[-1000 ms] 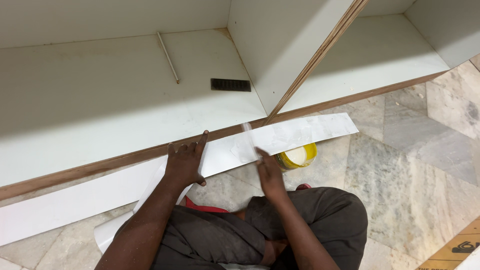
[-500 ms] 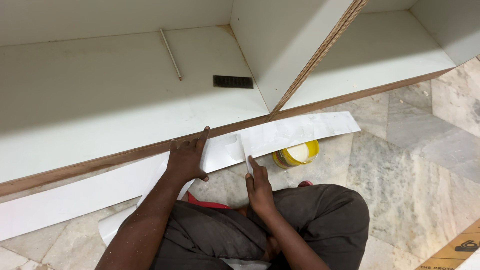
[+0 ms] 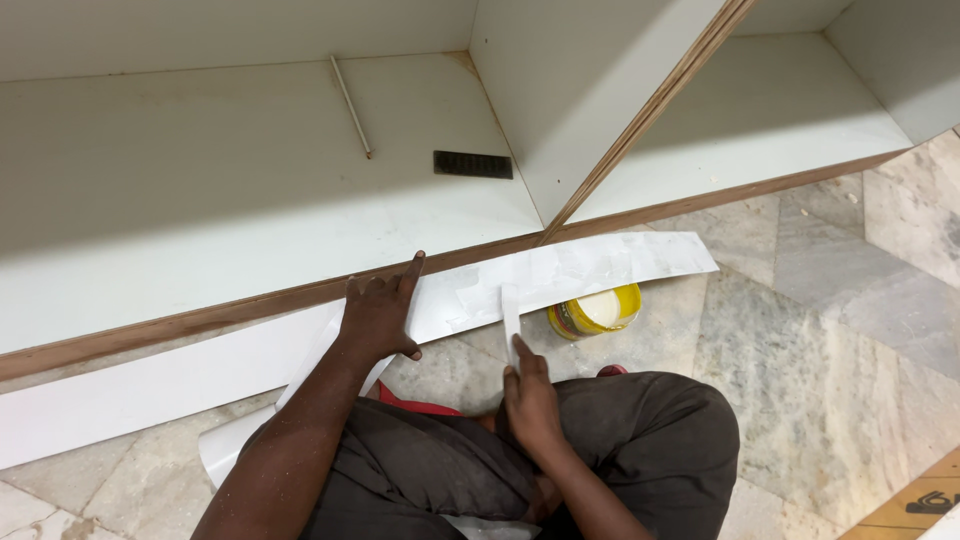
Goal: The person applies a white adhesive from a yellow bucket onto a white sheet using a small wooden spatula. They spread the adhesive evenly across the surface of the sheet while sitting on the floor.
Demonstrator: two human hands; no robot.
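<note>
One view only, from the person's head; it looks steeply down and forward over the bent knees at the floor point(image 3: 800, 330); the hands sit near, low in the middle of the frame; the white cabinet point(image 3: 200, 220) fills the top half; no second view shares the scene.

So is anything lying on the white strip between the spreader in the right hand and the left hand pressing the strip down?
Nothing visible. The right hand holds the spreader with its tip on the strip. The left hand rests flat on the strip beside it, and only bare, smeared surface lies between them. The yellow tub sits on the floor off to the other side.
</note>
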